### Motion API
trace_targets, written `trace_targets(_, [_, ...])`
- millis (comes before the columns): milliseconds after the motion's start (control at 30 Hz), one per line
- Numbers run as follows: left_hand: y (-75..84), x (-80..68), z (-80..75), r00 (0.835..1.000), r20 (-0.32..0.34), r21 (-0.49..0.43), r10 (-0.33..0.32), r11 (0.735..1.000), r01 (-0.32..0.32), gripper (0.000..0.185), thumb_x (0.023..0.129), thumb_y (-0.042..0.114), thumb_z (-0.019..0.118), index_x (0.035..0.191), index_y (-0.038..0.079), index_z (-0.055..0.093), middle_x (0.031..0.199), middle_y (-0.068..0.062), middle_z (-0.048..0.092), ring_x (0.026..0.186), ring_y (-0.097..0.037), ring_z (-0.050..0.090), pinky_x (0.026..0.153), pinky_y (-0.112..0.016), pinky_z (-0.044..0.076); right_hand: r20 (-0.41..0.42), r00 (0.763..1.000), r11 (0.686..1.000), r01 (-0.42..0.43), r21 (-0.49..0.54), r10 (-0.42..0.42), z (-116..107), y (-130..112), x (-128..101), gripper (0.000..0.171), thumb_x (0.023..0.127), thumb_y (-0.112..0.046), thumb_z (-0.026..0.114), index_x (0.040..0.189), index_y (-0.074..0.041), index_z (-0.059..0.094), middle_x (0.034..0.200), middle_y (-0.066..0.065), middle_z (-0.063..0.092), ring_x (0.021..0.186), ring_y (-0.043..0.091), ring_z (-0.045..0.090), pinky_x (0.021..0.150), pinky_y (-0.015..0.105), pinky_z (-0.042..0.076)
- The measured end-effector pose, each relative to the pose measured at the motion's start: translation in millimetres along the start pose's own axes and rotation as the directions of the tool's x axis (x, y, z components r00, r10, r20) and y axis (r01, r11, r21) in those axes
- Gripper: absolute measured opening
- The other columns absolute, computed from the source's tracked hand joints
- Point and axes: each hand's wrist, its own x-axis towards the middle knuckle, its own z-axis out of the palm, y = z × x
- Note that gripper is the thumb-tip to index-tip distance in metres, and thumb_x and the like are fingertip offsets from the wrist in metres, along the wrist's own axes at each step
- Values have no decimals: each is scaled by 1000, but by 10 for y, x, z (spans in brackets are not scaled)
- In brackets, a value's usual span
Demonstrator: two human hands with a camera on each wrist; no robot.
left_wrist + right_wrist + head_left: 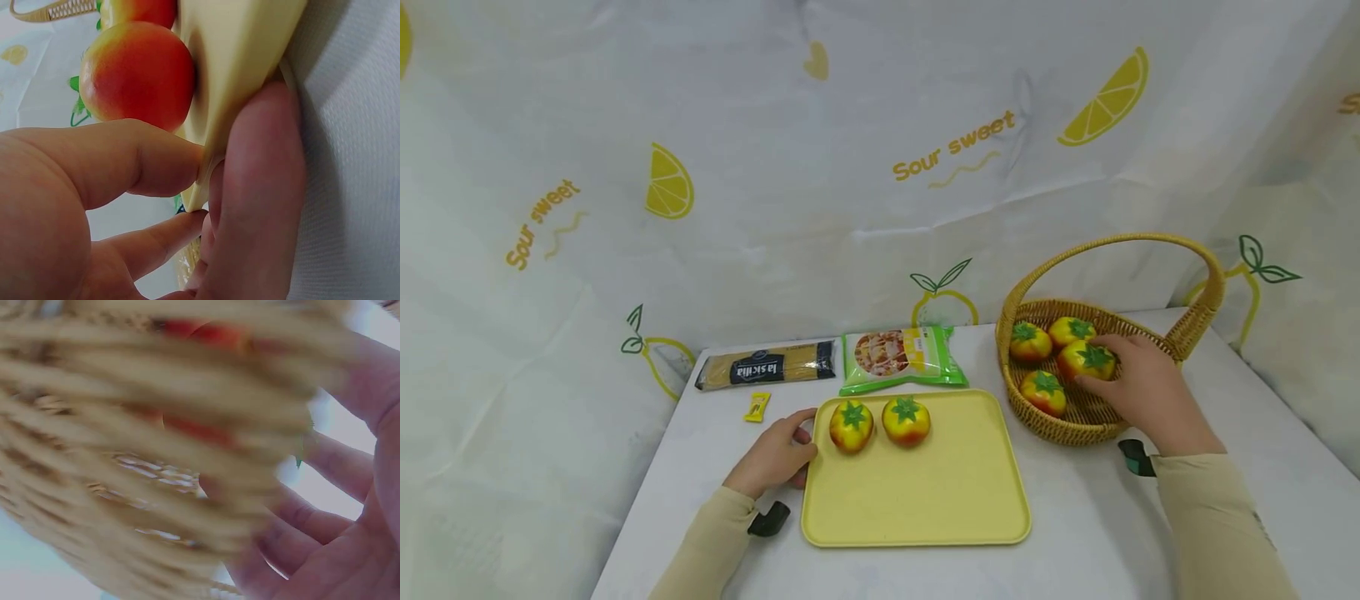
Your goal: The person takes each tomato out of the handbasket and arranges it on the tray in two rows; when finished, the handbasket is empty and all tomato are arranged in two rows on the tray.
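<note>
A yellow tray [925, 500] lies in front of me with two red-yellow tomatoes [851, 425] [906, 421] at its far left. My left hand [806, 435] pinches the tray's left rim by the nearer tomato. In the left wrist view the thumb and fingers [169, 159] clamp the tray's edge [237, 56] just below a tomato [137, 72]. My right hand [1105, 367] is inside the wicker basket [1075, 429], curled over one tomato [1078, 358] among several there. The right wrist view is blurred: basket weave [125, 456] and my spread fingers [331, 469].
Along the back of the white table lie a pasta packet [767, 365], a green food bag [901, 357] and a small yellow sachet [757, 406]. The basket's tall handle [1202, 292] arches over my right hand. A printed sheet hangs behind.
</note>
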Motion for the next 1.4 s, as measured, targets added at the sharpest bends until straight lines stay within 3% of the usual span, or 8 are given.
trace_targets(333, [-18, 23, -13, 1000, 6, -2, 9, 1000, -9, 68, 98, 16, 69, 162, 18, 49, 119, -11, 64, 76, -21, 67, 63, -32, 64, -7, 999, 999, 37, 14, -37, -179, -346, -153, 71, 92, -36, 85, 146, 2, 57, 149, 40, 46, 130, 63, 48, 102, 82, 44])
trace_targets(500, [-8, 30, -17, 1000, 11, -8, 1, 1000, -1, 68, 98, 17, 70, 162, 19, 48, 119, -12, 63, 78, -21, 67, 63, -31, 65, 16, 997, 997, 69, 33, -70, -161, -596, -233, 71, 92, -38, 86, 147, -2, 59, 141, 33, 51, 120, 55, 57, 97, 76, 51])
trace_targets(833, [16, -4, -21, 1000, 19, -12, 0, 1000, 1, 67, 98, 16, 69, 162, 18, 48, 119, -12, 63, 77, -21, 67, 63, -31, 65, 4, 979, 976, 201, 87, -202, 81, -1014, -326, 56, 88, -31, 90, 137, -11, 69, 128, 18, 61, 104, 39, 66, 90, 61, 59])
trace_targets(1000, [33, -17, -33, 1000, 16, -2, -3, 1000, 3, 67, 99, 16, 69, 162, 17, 48, 119, -12, 64, 77, -21, 67, 63, -31, 65, 56, 972, 969, 222, 105, -229, 283, -1127, -321, 56, 88, -31, 91, 136, -13, 69, 128, 15, 63, 102, 32, 67, 90, 55, 62])
trace_targets(1167, [37, -12, -35, 1000, 18, -4, -1, 1000, 1, 67, 99, 16, 69, 162, 18, 48, 119, -12, 63, 77, -21, 67, 63, -31, 65, 104, 965, 968, 231, 100, -241, 461, -1207, -323, 54, 88, -33, 90, 134, -13, 69, 119, 11, 62, 90, 23, 64, 80, 43, 61])
trace_targets(1267, [34, -8, -32, 1000, 20, -3, 3, 1000, -3, 67, 99, 16, 68, 162, 18, 48, 118, -12, 63, 77, -21, 67, 62, -31, 65, 112, 961, 966, 243, 89, -253, 537, -1245, -334, 54, 88, -32, 90, 133, -11, 69, 119, 12, 63, 90, 24, 66, 79, 43, 62])
trace_targets(1400, [20, 3, -27, 1000, 19, -1, 2, 1000, -2, 67, 99, 16, 68, 162, 18, 48, 118, -11, 63, 76, -21, 67, 62, -31, 64, 111, 959, 964, 256, 70, -262, 620, -1282, -351, 54, 88, -30, 91, 133, -9, 70, 122, 14, 67, 103, 30, 70, 87, 51, 65])
